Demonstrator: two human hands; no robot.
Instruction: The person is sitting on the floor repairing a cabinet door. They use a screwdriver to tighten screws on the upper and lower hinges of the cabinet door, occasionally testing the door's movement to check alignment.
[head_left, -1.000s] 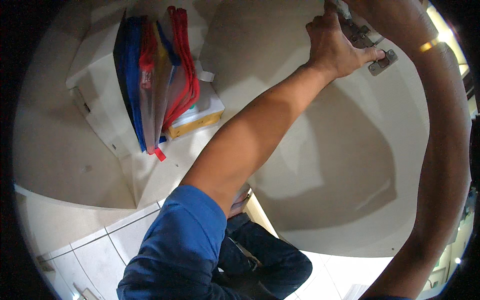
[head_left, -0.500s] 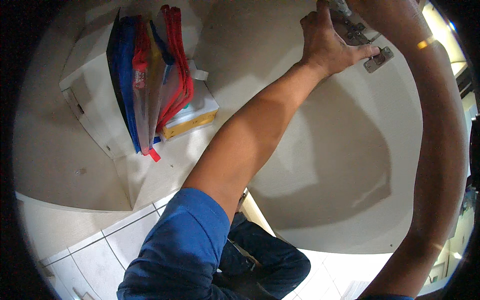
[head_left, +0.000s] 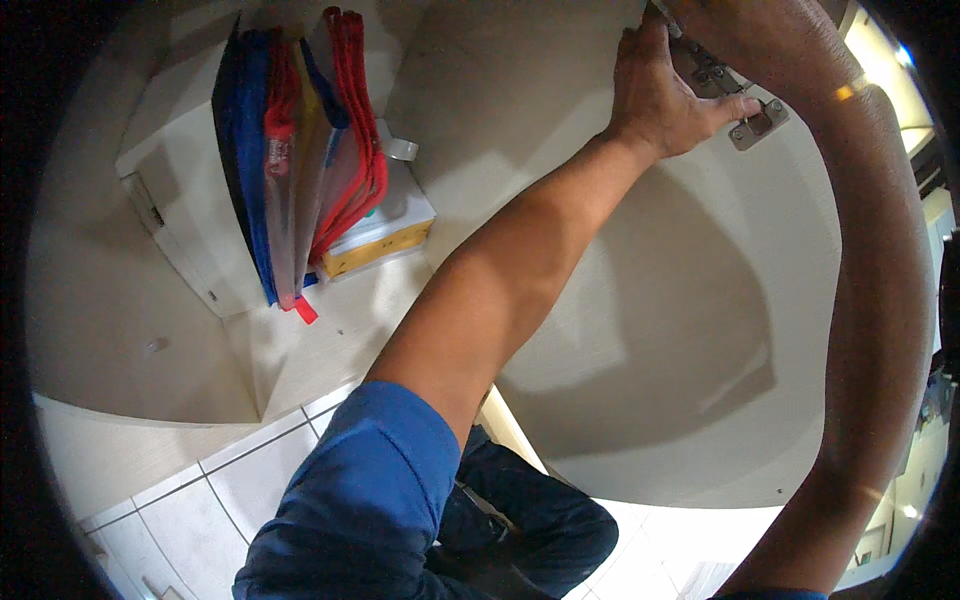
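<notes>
A metal cabinet hinge [head_left: 758, 126] lies at the upper right against the pale door panel [head_left: 690, 400]. My left hand [head_left: 660, 105] reaches up to it, thumb pressed on the hinge's end plate and fingers bent upward beside its arm [head_left: 708, 72]. Close above, my right hand [head_left: 745, 45] is bent over the hinge's other end, fingers closed together near the top edge. Whatever those fingers hold is hidden by the hand and cut off by the picture's edge.
On the left, a pale shelf [head_left: 340, 335] carries blue and red zip folders [head_left: 345, 150], a white box [head_left: 185, 190] and a white-and-yellow stack [head_left: 380, 250]. Below are white floor tiles [head_left: 260, 480] and a dark-trousered leg [head_left: 540, 510].
Both hands stay at the hinge. My right hand has shifted slightly left and down over it, and my left hand has moved a little to the right.
</notes>
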